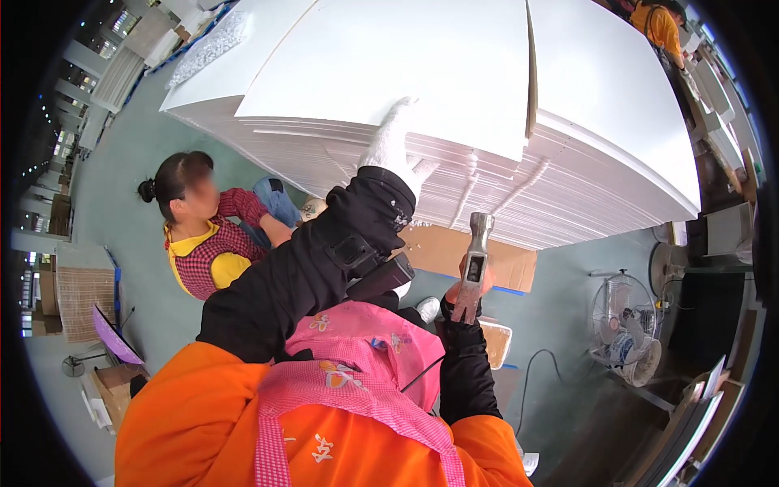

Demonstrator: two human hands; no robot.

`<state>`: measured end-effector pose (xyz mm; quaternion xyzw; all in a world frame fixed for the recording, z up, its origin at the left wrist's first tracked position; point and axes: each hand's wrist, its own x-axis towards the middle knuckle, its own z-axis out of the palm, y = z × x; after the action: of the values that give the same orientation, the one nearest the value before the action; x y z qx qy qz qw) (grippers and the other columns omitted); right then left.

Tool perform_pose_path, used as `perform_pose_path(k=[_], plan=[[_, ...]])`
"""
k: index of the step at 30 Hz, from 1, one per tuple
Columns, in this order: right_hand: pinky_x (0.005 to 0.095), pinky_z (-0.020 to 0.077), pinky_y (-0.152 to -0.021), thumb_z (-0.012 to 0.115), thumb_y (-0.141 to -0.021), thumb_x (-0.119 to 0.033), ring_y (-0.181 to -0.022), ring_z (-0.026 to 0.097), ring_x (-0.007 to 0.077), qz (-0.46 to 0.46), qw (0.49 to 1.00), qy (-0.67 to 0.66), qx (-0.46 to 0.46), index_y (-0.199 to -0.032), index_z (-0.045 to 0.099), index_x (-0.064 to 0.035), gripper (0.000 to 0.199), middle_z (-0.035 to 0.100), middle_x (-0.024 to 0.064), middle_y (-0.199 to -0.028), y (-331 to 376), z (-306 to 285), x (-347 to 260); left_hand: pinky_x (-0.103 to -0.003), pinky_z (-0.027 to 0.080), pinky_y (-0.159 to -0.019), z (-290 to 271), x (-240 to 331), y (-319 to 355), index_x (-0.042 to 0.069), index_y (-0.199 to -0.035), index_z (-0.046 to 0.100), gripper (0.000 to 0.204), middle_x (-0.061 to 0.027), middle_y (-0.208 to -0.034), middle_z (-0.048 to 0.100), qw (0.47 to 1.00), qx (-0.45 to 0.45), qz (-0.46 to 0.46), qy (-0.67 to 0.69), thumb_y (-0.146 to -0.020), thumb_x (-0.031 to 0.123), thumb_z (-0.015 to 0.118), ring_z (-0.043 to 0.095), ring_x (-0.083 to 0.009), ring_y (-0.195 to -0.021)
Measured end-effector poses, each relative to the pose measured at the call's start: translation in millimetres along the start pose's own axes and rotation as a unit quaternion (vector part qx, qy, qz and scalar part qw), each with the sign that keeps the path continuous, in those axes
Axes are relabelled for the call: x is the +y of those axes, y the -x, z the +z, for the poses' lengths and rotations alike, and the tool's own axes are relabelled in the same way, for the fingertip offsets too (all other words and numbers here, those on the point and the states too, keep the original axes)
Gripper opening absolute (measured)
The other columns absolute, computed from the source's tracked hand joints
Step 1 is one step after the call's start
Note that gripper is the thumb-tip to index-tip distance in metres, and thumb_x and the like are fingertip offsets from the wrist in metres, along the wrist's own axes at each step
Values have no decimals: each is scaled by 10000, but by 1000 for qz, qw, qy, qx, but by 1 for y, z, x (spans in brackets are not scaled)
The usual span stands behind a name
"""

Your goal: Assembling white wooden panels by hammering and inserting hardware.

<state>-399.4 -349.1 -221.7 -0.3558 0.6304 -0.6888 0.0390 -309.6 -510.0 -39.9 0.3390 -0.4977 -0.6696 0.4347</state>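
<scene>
A thick stack of white boards [389,61] fills the far side, its layered edges facing me. My left hand [395,146], in a white glove, lies on the near edge of the stack. Its fingers stretch over the top board and the thumb stands apart, lower, by the board edges. My right hand [485,280] is closed around a metal claw hammer [475,264] in front of the stack, head up and apart from the boards. The hammer largely hides that hand's fingers. Two pale beaded strips [519,187] run down the stack's side, right of my left hand.
A person [203,235] in a checked apron sits low at the left, close to the stack. Brown cardboard [462,252] lies beneath the stack's near side. A floor fan [625,321] stands at the right with a cable on the floor. Another person [657,28] is at the far right.
</scene>
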Motion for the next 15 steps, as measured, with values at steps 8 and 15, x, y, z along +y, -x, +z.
perform_pose_path(k=[8, 15], plan=[[352, 342, -421, 516, -813, -453, -431, 467, 285, -101, 990, -52, -87, -649, 508, -16, 467, 428, 110, -516, -39, 21, -3, -430, 357, -981, 13, 15, 8, 191, -1309, 365, 455, -91, -1318, 346, 993, 51, -81, 63, -888, 305, 497, 369, -291, -1218], [340, 324, -407, 568, -781, -442, -421, 449, 265, -182, 978, -69, -82, -622, 485, -24, 455, 408, 99, -501, -49, 40, 14, -432, 297, -1030, 25, 28, 1, 190, -1290, 402, 570, -120, -1324, 358, 933, 188, -213, 220, -800, 386, 618, 333, -292, -1247]])
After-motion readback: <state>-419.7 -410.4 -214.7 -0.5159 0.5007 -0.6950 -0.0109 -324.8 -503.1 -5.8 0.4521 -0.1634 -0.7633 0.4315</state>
